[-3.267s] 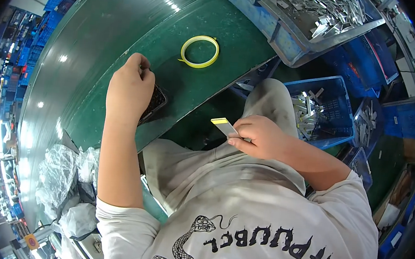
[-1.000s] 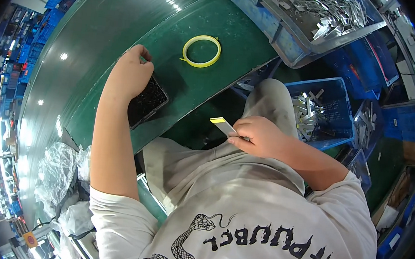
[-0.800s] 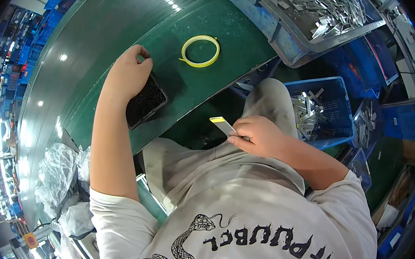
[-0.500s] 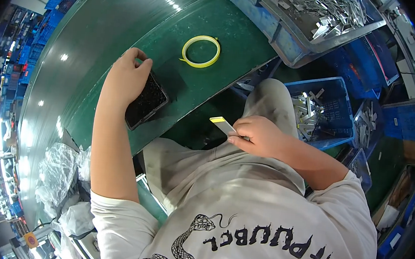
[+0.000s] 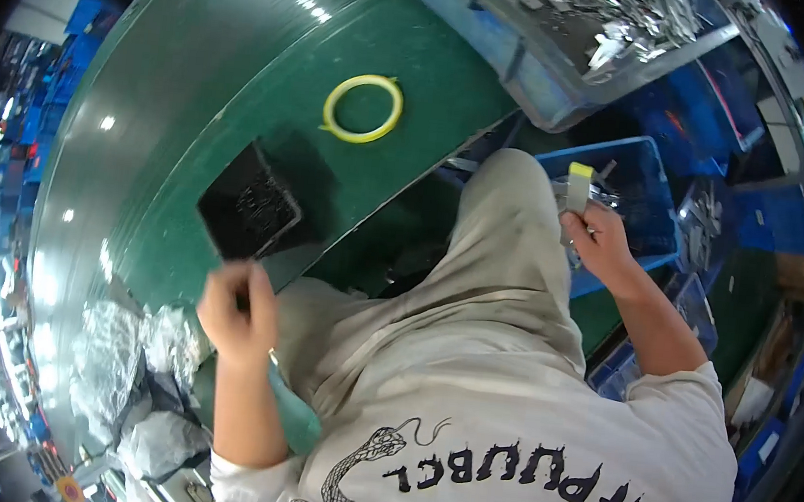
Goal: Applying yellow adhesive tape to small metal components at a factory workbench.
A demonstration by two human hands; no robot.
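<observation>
- Pinching with the right hand (image 5: 599, 241) near three o'clock (clock laid over the head view, twelve at the top edge): thumb and fingers on the near end of a flat, narrow, grey metal-looking strip (image 5: 576, 192) with a yellow far end.
- Curling the left hand (image 5: 240, 308) at eight o'clock, close by the near corner of a black, square-sided tray (image 5: 222, 214) with dark contents; too blurred to tell whether pinching anything or touching the tray.
- Seen at two o'clock, the strip, pointing from the fingers toward twelve, with a blue plastic basket (image 5: 655, 215) behind in the view; impossible to tell how high above.
- Likely light, easily managed by one hand; probably stiff, judging by straight edges and a metal look, so unlikely to sag from an end grip.
- Possibly slippery on the smooth faces, perhaps sharp along the thin edges: best taken by the flat faces, thumb against forefinger, without sliding along an edge.
- Probably sturdy rather than fragile, though maybe prone to scratching.
- Best gripped away from the yellow end: perhaps a layer of tape, able to lift or stick to skin; not possible to confirm.
- At eleven o'clock, on the green desk (image 5: 431, 51), a yellow-and-white ring-shaped roll (image 5: 361, 137), resembling tape: likely light, best lifted by the rim.
</observation>
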